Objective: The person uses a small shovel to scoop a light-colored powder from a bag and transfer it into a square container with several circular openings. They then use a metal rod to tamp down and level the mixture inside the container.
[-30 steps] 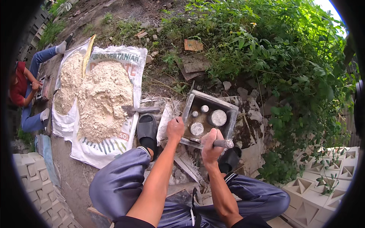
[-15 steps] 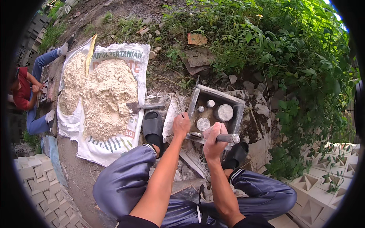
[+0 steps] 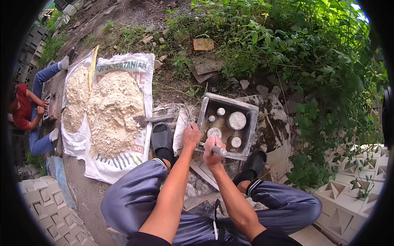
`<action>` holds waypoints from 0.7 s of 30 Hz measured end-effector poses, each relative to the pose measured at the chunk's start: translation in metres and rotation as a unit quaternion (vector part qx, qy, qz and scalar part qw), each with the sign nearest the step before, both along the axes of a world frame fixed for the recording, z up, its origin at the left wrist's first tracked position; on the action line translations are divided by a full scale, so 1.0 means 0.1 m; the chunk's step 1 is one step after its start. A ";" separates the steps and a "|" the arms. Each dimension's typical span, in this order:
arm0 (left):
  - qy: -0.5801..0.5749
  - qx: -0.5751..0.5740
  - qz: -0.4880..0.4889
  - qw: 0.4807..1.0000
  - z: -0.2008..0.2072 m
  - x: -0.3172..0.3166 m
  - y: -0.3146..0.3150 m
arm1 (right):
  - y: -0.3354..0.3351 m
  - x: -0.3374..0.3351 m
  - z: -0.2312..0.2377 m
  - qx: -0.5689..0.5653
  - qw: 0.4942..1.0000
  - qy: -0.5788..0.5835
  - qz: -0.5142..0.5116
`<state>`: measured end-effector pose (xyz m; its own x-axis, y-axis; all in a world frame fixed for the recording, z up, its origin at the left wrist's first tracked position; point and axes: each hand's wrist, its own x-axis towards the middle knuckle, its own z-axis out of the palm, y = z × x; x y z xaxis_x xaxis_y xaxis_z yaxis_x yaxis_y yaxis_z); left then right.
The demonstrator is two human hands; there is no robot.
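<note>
A square, dusty grey box with raised walls sits on the ground between my feet. Several pale round cylinders stand inside it, the widest one toward the right wall. My left hand is closed against the box's left wall, and what its fingers hold is hidden. Over the near wall, my right hand grips a short, thick grey rod. One end of the rod pokes out to the right of the fist; its other end is not clearly visible.
Left of my feet, a heap of pale powder lies on white sacks, with a trowel stuck in its edge. A co-worker in red sits far left. Leafy plants crowd the right, above patterned blocks.
My right hand has moved left along the near wall with the rod, uncovering a cylinder at the box's near right. My left hand stays by the left wall. The whole view has shifted slightly.
</note>
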<state>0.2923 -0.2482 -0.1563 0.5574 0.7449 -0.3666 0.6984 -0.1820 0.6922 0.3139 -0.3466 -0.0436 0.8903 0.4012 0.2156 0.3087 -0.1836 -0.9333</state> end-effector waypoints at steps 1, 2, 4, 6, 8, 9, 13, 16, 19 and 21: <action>-0.005 -0.001 -0.003 1.000 0.00 0.02 0.01 | -0.02 0.03 -0.02 -0.002 1.000 0.002 0.024; -0.006 0.011 -0.013 1.000 0.06 0.00 0.01 | -0.03 0.06 0.03 -0.003 1.000 0.000 0.024; -0.009 0.053 -0.030 0.998 0.03 -0.06 -0.02 | -0.05 0.13 0.15 0.009 0.994 0.110 0.017; -0.009 0.036 -0.006 0.999 0.08 -0.04 0.02 | -0.16 0.16 0.42 0.013 0.996 0.085 -0.021; -0.012 0.013 0.009 1.000 0.13 -0.01 -0.02 | -0.37 0.24 0.42 0.009 0.996 0.077 -0.047; -0.018 0.018 0.001 1.000 0.14 0.02 -0.03 | -0.45 0.25 0.36 0.049 0.992 0.090 -0.069; 0.002 0.058 -0.012 0.998 -0.03 0.01 -0.03 | -0.63 0.31 0.13 0.146 0.967 0.199 -0.065; 0.010 0.068 -0.011 0.998 0.02 -0.04 -0.02 | -0.66 0.41 0.35 0.144 0.963 0.199 -0.108; 0.007 0.034 0.029 0.999 0.12 -0.02 0.00 | -0.76 0.47 0.74 0.169 0.956 0.170 -0.167; 0.012 0.045 0.009 0.999 0.13 0.00 0.02 | -0.88 0.46 0.72 0.192 0.957 0.154 -0.154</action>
